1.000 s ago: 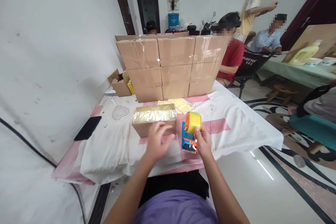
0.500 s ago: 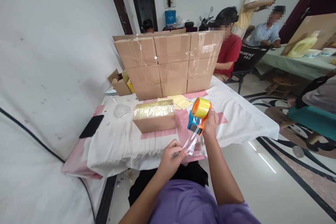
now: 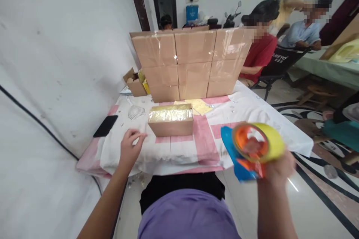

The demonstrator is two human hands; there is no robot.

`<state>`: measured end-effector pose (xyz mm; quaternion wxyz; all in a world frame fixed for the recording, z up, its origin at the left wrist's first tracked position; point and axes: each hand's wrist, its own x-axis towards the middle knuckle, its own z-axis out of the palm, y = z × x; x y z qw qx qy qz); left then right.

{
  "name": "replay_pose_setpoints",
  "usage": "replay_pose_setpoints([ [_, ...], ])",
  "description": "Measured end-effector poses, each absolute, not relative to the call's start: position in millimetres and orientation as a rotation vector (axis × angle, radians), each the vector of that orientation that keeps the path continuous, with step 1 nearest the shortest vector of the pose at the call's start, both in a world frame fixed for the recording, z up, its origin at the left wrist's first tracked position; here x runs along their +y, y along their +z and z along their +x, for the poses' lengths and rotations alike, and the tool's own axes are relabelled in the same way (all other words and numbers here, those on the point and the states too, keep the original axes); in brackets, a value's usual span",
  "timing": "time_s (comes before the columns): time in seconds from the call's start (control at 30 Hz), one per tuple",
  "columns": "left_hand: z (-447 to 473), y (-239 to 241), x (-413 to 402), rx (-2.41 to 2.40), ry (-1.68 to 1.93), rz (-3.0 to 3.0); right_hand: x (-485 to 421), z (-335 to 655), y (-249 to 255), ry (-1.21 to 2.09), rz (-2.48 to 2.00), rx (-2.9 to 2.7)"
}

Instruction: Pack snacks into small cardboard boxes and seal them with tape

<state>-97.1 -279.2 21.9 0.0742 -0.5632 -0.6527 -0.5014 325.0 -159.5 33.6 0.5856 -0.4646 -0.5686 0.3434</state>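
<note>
A tape dispenser point(image 3: 243, 160), blue and orange with a yellow-rimmed roll, is gripped in my right hand point(image 3: 280, 168), raised off the table's front edge to the right; both are blurred. My left hand point(image 3: 131, 149) hovers over the cloth at the left with thumb and index finger pinched together. Whatever is in that pinch is too small to make out. Just right of it, a small cardboard box point(image 3: 171, 127) lies on the table, shiny tape covering its yellowish top point(image 3: 171, 114).
Stacked cardboard boxes point(image 3: 193, 69) form a wall behind the small box. A black phone-like slab point(image 3: 105, 126) and an open carton point(image 3: 136, 86) are on the left of the cloth-covered table point(image 3: 157, 158). A person in red point(image 3: 262, 58) sits beyond at the right.
My hands have moved far apart: the left toward the box's left side, the right outward and closer with the dispenser. The clear strip stretched between them no longer shows.
</note>
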Motion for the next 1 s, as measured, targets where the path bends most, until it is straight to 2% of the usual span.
replay_pose_setpoints([
  [0.17,-51.6,46.7,-245.1,-2.331,-2.017,-1.718,-85.4,269.5,12.6,0.662,-1.216,-1.424],
  [0.3,-40.0,55.4,-225.1,-2.356,-2.163,-1.708,-53.7,248.0,-5.4,0.611,-1.284,-1.52],
  [0.4,-40.9,56.2,-222.3,-2.349,-2.242,-1.691,-61.0,251.8,-0.9,0.422,-1.301,-1.467],
  [0.5,-35.2,53.9,-222.1,-2.362,-2.308,-1.674,-95.5,237.3,21.8,0.219,-1.002,-1.762],
  [0.6,-23.0,49.1,-221.0,-2.395,-2.361,-1.684,-130.6,197.4,50.1,0.163,-0.601,-2.171],
  [0.77,-9.1,37.6,-225.7,-2.343,-2.466,-1.692,-137.3,142.3,71.7,0.224,-0.419,-2.195],
  [0.9,-12.6,32.6,-231.0,-2.351,-2.466,-1.752,-111.8,135.5,87.3,0.476,-0.438,-1.982],
  [1.0,-19.5,36.0,-230.0,-2.36,-2.452,-1.776,-96.3,144.0,106.6,0.548,-0.454,-2.039],
])
